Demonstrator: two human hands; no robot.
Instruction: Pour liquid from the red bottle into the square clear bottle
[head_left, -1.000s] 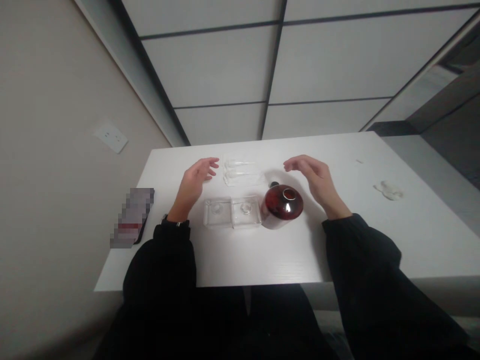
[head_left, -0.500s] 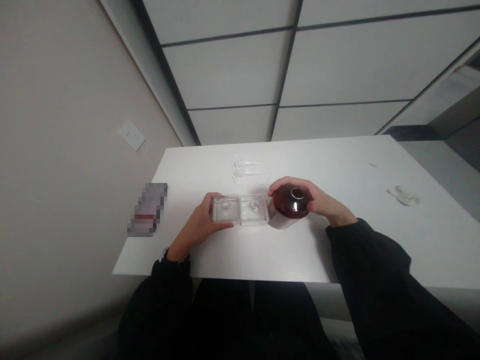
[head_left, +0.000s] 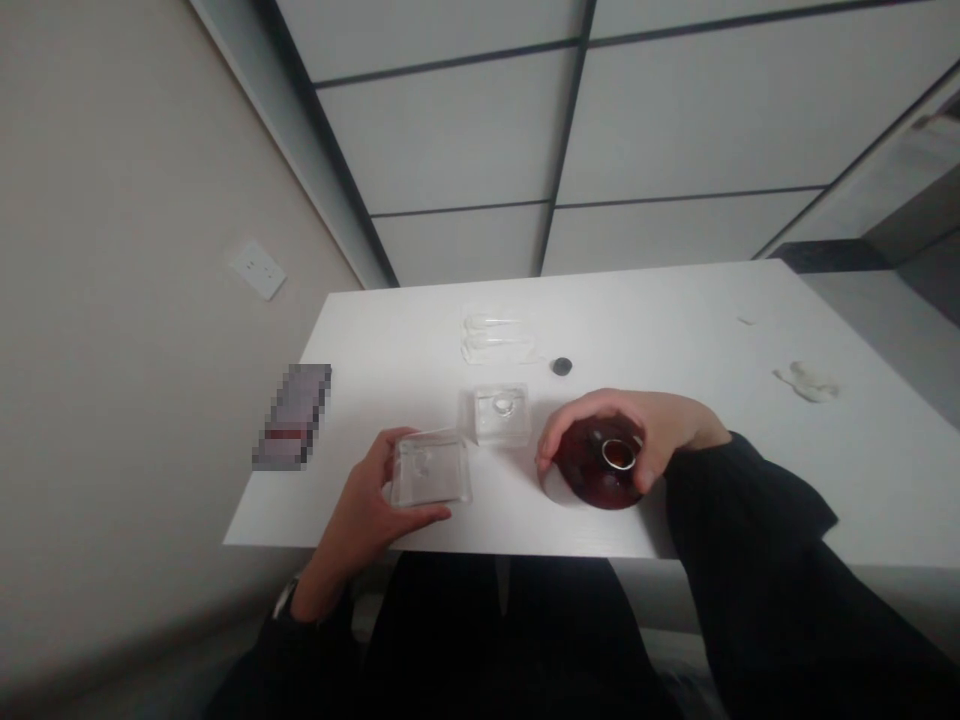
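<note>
My left hand (head_left: 375, 490) grips a clear square glass container (head_left: 433, 472) by its left side, thumb along the front and fingers behind. The container looks lifted and tilted, near the front of the table. A second clear square container (head_left: 501, 418), with a round shape showing on it, stands on the table just beyond and to the right. My right hand (head_left: 652, 425) is wrapped around the shoulder of a dark brown-red glass bottle (head_left: 592, 465). The bottle's round mouth is uncovered and leans a little toward me. Behind the bottle lies a small dark round cap (head_left: 562, 366).
Clear droppers in plastic wrapping (head_left: 496, 340) lie toward the back of the white table (head_left: 660, 330). At the left edge is a blurred-out flat object (head_left: 294, 415). A crumpled whitish piece (head_left: 808, 382) and a small scrap (head_left: 745, 321) lie on the right.
My left hand has drawn its container toward me and left, away from the second one. My right hand has brought the bottle closer to me and right, uncovering the dark cap behind it.
</note>
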